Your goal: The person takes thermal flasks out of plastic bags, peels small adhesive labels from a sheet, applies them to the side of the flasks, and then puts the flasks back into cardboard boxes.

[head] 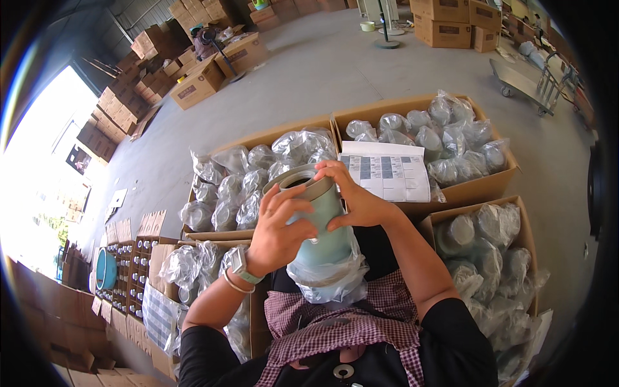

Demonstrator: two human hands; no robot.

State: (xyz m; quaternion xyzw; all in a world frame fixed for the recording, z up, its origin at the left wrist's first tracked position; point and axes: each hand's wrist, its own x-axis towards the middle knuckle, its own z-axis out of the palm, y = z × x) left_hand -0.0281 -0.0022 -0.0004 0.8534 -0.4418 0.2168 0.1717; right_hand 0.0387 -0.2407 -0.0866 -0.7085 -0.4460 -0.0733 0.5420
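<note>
A pale green, jar-shaped vessel (323, 242) with a grey-green collar and a round opening stands in front of my chest. Clear plastic film (333, 280) is bunched around its lower part. My right hand (355, 196) grips the collar and upper side, fingertips on the rim. On the other side, my left hand (285, 227) has its fingers spread over the collar and wall, partly blurred; how firmly it touches is unclear. Just beyond the vessel, a sheet of printed labels (387, 176) lies on a carton of plastic-wrapped vessels.
Open cartons of wrapped vessels surround me: far left (217, 235), far right (483, 186), near right (527, 251) and near left (258, 309). Divided boxes and a blue basin (106, 269) are at left. Beyond are stacked cartons (442, 24), a person (205, 46) and a platform trolley (520, 87).
</note>
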